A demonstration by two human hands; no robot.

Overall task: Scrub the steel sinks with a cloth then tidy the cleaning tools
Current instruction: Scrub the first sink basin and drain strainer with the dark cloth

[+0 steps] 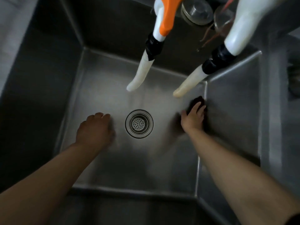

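Down on the sink floor, the right hand presses spread fingers on a dark cloth; the left hand rests, fingers seemingly curled, holding nothing.

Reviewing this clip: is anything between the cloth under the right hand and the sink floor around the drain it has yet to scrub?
Nothing visible. The right hand presses the dark cloth at the sink's right wall. The steel floor across to the drain is bare. The left hand rests beyond the drain, and the two white spouts hang above.
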